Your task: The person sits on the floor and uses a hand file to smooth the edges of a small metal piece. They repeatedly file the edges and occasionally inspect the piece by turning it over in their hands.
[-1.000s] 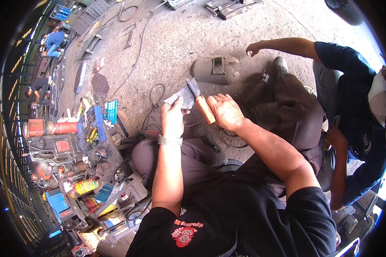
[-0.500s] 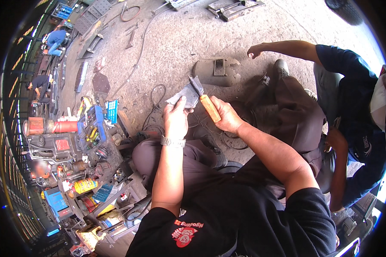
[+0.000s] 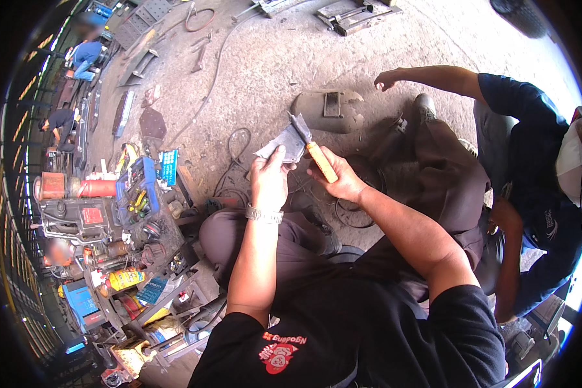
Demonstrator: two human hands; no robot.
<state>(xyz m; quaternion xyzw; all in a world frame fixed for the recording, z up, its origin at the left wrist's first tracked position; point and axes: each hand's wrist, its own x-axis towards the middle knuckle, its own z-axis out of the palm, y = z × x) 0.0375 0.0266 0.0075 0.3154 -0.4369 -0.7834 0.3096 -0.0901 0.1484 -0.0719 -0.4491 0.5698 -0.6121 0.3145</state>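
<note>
My left hand [image 3: 270, 178] grips a thin grey metal plate [image 3: 286, 146] with an angled outline, thumb on top. A silver watch is on that wrist. In my right hand [image 3: 340, 176] is an orange-handled tool [image 3: 321, 161], its fingers wrapped round the handle. The tool's dark, flat blade [image 3: 300, 128] points up and left and lies against the plate's right edge. I cannot make out the exact kind of tool. Both hands are held above the floor in front of my knees.
A worn welding mask [image 3: 310, 111] lies on the concrete beyond my hands. Cables [image 3: 221, 55] cross the floor. To my left are a blue toolbox [image 3: 138, 194] and cluttered equipment. A co-worker [image 3: 530, 161] in dark blue sits close at my right, one arm stretched forward.
Both hands, with the plate and the orange-handled tool, have shifted slightly to the right in the picture. The grips look the same.
</note>
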